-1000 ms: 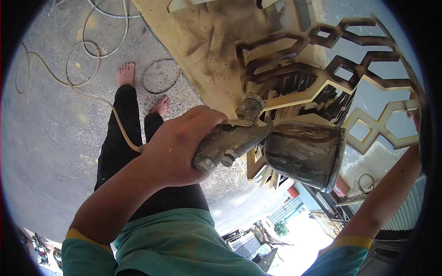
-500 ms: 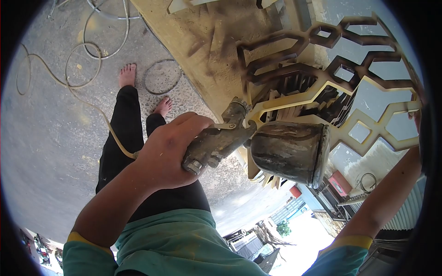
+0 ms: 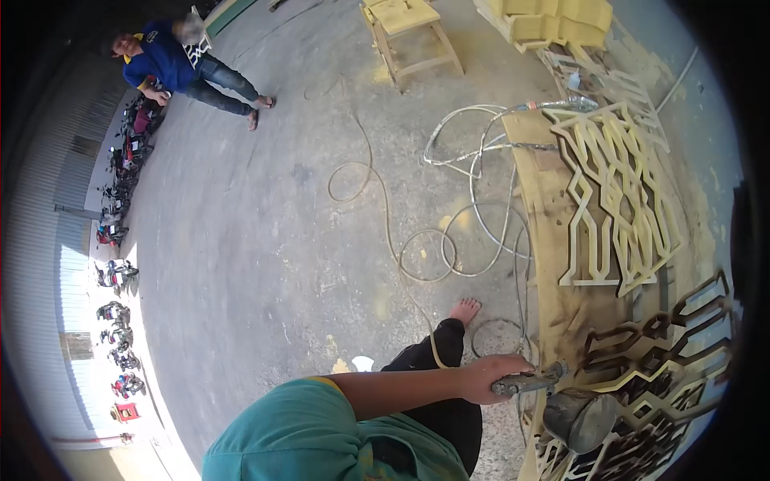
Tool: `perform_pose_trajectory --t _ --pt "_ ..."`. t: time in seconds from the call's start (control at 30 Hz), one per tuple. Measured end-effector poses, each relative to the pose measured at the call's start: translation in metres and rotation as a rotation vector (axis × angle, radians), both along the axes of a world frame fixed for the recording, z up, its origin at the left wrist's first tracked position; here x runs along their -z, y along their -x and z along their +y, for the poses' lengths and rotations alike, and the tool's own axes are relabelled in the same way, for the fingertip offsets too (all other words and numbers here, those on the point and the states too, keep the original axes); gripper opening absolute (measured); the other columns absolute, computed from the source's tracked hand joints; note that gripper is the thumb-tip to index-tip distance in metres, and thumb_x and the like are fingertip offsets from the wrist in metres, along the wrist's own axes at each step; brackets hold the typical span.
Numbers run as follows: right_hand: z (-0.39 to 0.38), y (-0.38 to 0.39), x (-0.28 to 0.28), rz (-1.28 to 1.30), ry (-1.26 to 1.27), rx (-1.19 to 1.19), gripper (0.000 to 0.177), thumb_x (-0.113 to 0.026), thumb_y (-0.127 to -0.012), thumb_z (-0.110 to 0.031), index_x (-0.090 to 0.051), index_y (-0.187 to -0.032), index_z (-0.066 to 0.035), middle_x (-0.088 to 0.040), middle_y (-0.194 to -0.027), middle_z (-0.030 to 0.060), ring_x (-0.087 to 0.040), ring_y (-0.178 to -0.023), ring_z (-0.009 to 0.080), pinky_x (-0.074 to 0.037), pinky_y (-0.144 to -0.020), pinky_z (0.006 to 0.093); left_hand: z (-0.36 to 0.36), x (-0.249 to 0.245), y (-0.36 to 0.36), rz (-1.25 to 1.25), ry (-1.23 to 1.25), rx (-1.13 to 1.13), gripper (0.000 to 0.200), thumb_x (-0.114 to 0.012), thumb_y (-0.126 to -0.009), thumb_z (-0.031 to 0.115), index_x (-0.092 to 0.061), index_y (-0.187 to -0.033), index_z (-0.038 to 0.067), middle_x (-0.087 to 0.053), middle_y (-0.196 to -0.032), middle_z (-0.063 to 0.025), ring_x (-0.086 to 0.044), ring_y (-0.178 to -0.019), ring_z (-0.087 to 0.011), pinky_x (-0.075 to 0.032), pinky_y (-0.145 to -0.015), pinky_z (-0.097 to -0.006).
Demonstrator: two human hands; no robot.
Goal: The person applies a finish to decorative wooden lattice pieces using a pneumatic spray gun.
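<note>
My left hand is closed round a spray gun, which is dark and crusted with paint. Its rounded cup hangs on the side away from my wrist. A thin beige hose runs from near my wrist across the floor. Just past the gun lies a lattice panel, partly dark brown and partly pale yellow; the cup covers some of it. My right hand is out of view.
Pale yellow lattice panels lie along the board on the right. Coiled hoses spread over the floor. A yellow wooden stand is at the top. A person in blue holds a white lattice piece at upper left; motorbikes line the left.
My view has swung left, bringing the wide floor, the person and the motorbikes into sight. My right arm, seen earlier reaching toward the panel, has left the view. The left hand still grips the spray gun.
</note>
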State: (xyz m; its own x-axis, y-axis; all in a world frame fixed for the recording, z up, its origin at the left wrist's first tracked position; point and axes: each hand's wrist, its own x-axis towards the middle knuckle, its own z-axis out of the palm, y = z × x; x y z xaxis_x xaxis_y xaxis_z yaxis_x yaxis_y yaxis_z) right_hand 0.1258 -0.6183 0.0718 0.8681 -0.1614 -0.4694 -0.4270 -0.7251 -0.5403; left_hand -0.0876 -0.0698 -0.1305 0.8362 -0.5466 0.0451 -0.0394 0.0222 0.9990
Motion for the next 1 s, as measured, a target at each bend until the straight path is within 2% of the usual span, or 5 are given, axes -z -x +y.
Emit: perform_pose_trajectory --t 0.37,0.63,0.7,0.9,1.0 --pt "0.022 0.047 -0.006 -0.08 -0.292 -0.018 0.07 -0.028 -0.078 -0.005 -0.02 -0.147 -0.004 -0.06 -0.064 0.0181 -0.055 -0.036 0.0282 -0.05 -0.03 0.0338 -0.002 -0.083 0.046 -0.267 -0.021 -0.275 0.054 -0.065 -0.072 0.005 -0.049 -0.123 0.0 -0.056 -0.112 -0.0172 -0.055 -0.106 -0.0338 -0.042 -0.092 -0.04" --pt "0.063 0.088 -0.029 -0.109 -0.216 -0.027 0.061 -0.029 -0.087 -0.007 -0.023 -0.147 -0.007 -0.061 -0.063 0.016 -0.056 -0.036 0.0259 -0.049 -0.031 0.032 0.001 -0.123 0.073 -0.293 -0.044 -0.34 0.053 -0.065 -0.072 0.004 -0.051 -0.123 0.002 -0.057 -0.116 -0.0175 -0.055 -0.108 -0.0342 -0.042 -0.094 -0.0419" --pt "0.073 0.099 -0.037 -0.1 -0.178 -0.041 0.059 -0.032 -0.086 -0.008 -0.031 -0.145 -0.009 -0.063 -0.075 0.0189 -0.056 -0.037 0.0257 -0.049 -0.034 0.0334 0.004 -0.13 0.081 -0.312 -0.057 -0.36 0.053 -0.065 -0.072 0.004 -0.051 -0.123 0.002 -0.057 -0.115 -0.0174 -0.055 -0.108 -0.0336 -0.042 -0.094 -0.0418" --pt "0.089 0.106 -0.037 -0.119 -0.15 -0.078 0.059 -0.032 -0.089 -0.01 -0.026 -0.147 -0.011 -0.06 -0.063 0.0159 -0.055 -0.035 0.0269 -0.047 -0.031 0.0342 0.007 -0.143 0.091 -0.313 -0.071 -0.401 0.053 -0.065 -0.073 0.005 -0.051 -0.124 0.002 -0.058 -0.115 -0.0173 -0.056 -0.106 -0.0327 -0.042 -0.093 -0.0407" --pt "0.083 0.101 -0.033 -0.153 -0.145 -0.124 0.061 -0.034 -0.084 -0.007 -0.03 -0.145 -0.006 -0.062 -0.072 0.0161 -0.055 -0.037 0.0248 -0.049 -0.034 0.0343 0.004 -0.146 0.093 -0.304 -0.069 -0.446 0.052 -0.065 -0.073 0.007 -0.051 -0.124 0.002 -0.058 -0.113 -0.0172 -0.056 -0.105 -0.0319 -0.043 -0.092 -0.0399"
